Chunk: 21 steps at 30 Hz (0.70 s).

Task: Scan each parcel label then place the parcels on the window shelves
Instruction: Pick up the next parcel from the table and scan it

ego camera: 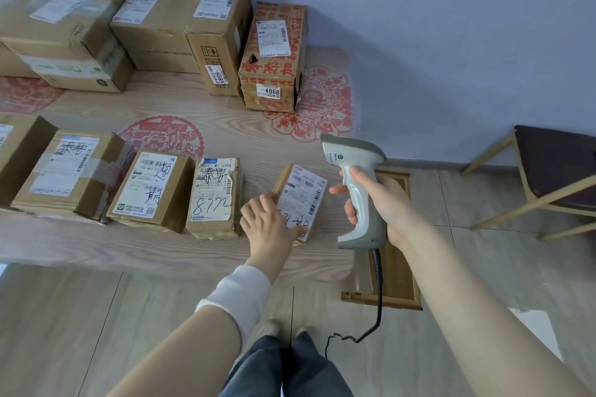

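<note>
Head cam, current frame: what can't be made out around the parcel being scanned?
- small parcel label: print too small and blurred in the head view; left hand covers part of the lower handwriting.
- scanner in right hand: window faces away, beam unseen.
- leftmost front box: cut by the left frame edge.
- window shelves: outside the head view.

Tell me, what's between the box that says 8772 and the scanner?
In the head view, the small parcel lies there, with the left hand holding it.
</note>
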Each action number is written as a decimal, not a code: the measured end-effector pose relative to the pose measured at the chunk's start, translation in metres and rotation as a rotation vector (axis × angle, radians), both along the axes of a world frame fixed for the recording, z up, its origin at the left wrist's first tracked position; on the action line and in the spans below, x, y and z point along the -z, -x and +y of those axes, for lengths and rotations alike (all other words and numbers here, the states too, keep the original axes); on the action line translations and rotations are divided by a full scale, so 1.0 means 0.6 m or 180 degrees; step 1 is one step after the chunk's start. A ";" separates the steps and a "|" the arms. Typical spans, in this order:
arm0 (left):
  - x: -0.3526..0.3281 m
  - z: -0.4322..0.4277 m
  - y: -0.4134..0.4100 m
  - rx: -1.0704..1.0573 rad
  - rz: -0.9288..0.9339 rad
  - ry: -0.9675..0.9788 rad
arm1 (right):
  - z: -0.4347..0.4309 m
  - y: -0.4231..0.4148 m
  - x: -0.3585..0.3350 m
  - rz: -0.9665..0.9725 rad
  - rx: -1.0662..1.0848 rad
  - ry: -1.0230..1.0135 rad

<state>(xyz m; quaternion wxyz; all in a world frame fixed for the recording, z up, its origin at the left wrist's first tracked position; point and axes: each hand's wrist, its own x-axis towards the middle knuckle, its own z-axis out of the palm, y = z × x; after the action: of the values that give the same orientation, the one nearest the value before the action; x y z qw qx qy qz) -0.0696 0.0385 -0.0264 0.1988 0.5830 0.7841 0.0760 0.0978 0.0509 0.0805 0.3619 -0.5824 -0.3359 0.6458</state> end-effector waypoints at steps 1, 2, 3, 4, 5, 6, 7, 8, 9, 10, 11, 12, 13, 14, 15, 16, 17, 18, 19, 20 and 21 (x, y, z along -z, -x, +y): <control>0.000 -0.003 -0.012 0.0083 -0.0010 -0.0051 | 0.000 -0.001 0.001 0.0015 0.0025 -0.0005; 0.001 -0.007 -0.023 0.0167 -0.0046 -0.0073 | -0.001 -0.003 0.002 0.0021 0.0053 -0.0010; 0.001 -0.008 -0.031 0.0244 -0.0085 -0.0075 | -0.002 -0.006 0.003 0.0009 0.0076 -0.0015; 0.003 -0.008 -0.036 0.0321 -0.0114 -0.0064 | -0.003 -0.009 0.005 -0.0016 0.0096 -0.0021; 0.004 -0.004 -0.038 0.0392 -0.0141 -0.0021 | -0.003 -0.012 0.007 -0.0035 0.0120 -0.0026; 0.005 0.000 -0.037 0.0433 -0.0200 0.0055 | -0.004 -0.016 0.009 -0.0035 0.0149 -0.0030; 0.004 0.005 -0.035 0.0437 -0.0294 0.0162 | -0.005 -0.020 0.011 -0.0016 0.0177 -0.0030; 0.002 0.010 -0.031 0.0423 -0.0389 0.0285 | -0.006 -0.025 0.013 0.0008 0.0199 -0.0026; 0.000 0.015 -0.027 0.0414 -0.0462 0.0417 | -0.007 -0.028 0.014 0.0022 0.0218 -0.0016; -0.002 0.020 -0.023 0.0419 -0.0501 0.0546 | -0.009 -0.032 0.016 0.0024 0.0238 -0.0002; -0.003 0.024 -0.021 0.0428 -0.0541 0.0656 | -0.010 -0.035 0.018 0.0017 0.0258 0.0011; -0.003 0.028 -0.019 0.0440 -0.0591 0.0744 | -0.011 -0.038 0.019 0.0008 0.0277 0.0020; -0.002 0.033 -0.018 0.0444 -0.0631 0.0812 | -0.012 -0.040 0.021 0.0002 0.0294 0.0032; 0.000 0.037 -0.016 0.0440 -0.0672 0.0878 | -0.013 -0.042 0.022 0.0004 0.0316 0.0050; 0.002 0.040 -0.014 0.0430 -0.0731 0.0952 | -0.013 -0.042 0.022 0.0021 0.0344 0.0072; 0.003 0.041 -0.011 0.0410 -0.0818 0.1030 | -0.014 -0.040 0.022 0.0049 0.0370 0.0083; 0.004 0.041 -0.008 0.0386 -0.0933 0.1098 | -0.014 -0.038 0.020 0.0089 0.0389 0.0083; 0.007 0.041 -0.004 0.0354 -0.1091 0.1171 | -0.015 -0.034 0.019 0.0131 0.0404 0.0079; 0.006 0.041 0.000 0.0290 -0.1259 0.1202 | -0.015 -0.029 0.017 0.0161 0.0421 0.0077; 0.006 0.042 0.006 0.0179 -0.1446 0.1183 | -0.015 -0.023 0.013 0.0178 0.0442 0.0080; 0.003 0.044 0.012 0.0064 -0.1642 0.1120 | -0.014 -0.016 0.010 0.0180 0.0475 0.0082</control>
<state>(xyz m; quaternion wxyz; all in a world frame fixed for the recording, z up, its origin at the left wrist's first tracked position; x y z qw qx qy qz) -0.0769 0.0649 -0.0284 0.4898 0.5088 0.7032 0.0825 0.1076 0.0427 0.0747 0.4108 -0.5919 -0.2728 0.6375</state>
